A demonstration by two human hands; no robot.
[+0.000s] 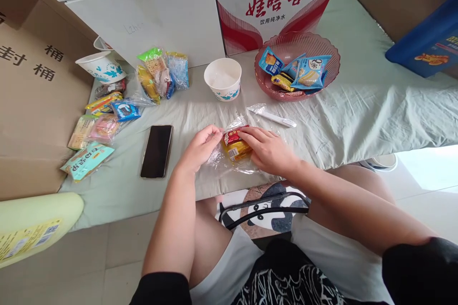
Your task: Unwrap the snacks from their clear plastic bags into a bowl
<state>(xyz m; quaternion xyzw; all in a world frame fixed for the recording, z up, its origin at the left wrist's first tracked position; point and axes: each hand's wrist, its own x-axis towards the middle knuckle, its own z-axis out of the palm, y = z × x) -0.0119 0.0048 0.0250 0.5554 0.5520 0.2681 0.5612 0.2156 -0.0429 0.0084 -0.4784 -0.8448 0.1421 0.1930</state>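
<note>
A clear plastic bag lies on the sheet-covered table edge with a yellow and red snack packet inside it. My left hand pinches the bag's top edge, fingers closed on the plastic. Pressing on the bag and the packet from the right is my right hand, its fingers bent over them. A white pen-like sealer lies just beyond the bag.
A black phone lies left of my hands. Several snack packets are spread at the far left. A white paper bowl and a pink dish with snacks stand behind. Cardboard boxes line the back.
</note>
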